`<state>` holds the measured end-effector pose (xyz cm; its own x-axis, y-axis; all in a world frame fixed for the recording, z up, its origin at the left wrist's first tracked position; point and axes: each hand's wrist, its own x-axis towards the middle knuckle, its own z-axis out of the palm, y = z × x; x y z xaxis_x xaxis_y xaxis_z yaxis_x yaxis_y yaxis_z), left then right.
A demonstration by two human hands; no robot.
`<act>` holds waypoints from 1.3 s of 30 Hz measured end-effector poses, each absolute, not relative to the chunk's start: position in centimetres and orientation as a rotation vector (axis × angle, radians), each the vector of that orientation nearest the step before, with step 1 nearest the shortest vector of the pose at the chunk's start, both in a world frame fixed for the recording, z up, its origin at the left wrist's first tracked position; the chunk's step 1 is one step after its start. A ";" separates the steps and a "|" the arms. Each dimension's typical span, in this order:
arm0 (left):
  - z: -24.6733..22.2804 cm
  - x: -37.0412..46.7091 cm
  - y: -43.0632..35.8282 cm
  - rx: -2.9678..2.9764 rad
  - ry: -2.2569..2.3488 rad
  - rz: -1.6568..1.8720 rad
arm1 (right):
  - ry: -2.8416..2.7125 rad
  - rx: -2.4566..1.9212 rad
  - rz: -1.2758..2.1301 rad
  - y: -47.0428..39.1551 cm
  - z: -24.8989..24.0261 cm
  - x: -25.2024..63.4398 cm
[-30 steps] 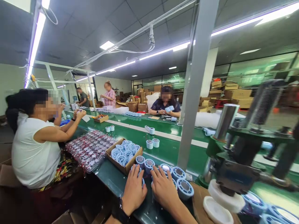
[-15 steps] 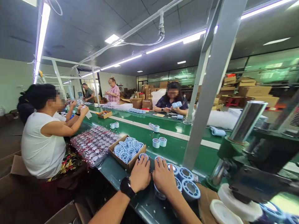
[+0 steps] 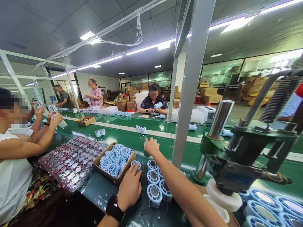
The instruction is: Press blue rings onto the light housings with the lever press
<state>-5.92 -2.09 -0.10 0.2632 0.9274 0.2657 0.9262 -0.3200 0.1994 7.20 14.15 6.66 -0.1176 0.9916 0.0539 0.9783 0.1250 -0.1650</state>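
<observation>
Your right hand (image 3: 151,146) reached out over the green belt (image 3: 132,138), closed around a part at frame centre that it hid from view; your left hand (image 3: 129,188), watch at the wrist, lay at lower centre touching a blue ring part (image 3: 135,164) beside the cardboard box (image 3: 114,160); more ring parts (image 3: 154,193) stood just right of it.

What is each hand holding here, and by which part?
The right hand, reached out over the green belt, closes on a small part; the hold is hidden. The left hand rests by a blue-white round piece, fingertips on it, not lifting it.
</observation>
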 end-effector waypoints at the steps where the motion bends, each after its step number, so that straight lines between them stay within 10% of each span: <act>1: -0.2 -5.9 -2.1 2.477 1.849 0.555 | -2.216 -2.032 0.175 15.7 6.6 7.6; 39: 0.7 -8.2 -2.9 2.639 1.639 0.516 | -2.853 -1.222 0.633 13.8 2.3 7.4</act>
<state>-8.23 -2.91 0.65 0.4046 0.8712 0.2781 0.8735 -0.4582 0.1646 7.41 13.78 2.28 -0.7022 0.6895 -0.1777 0.6999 0.6226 -0.3500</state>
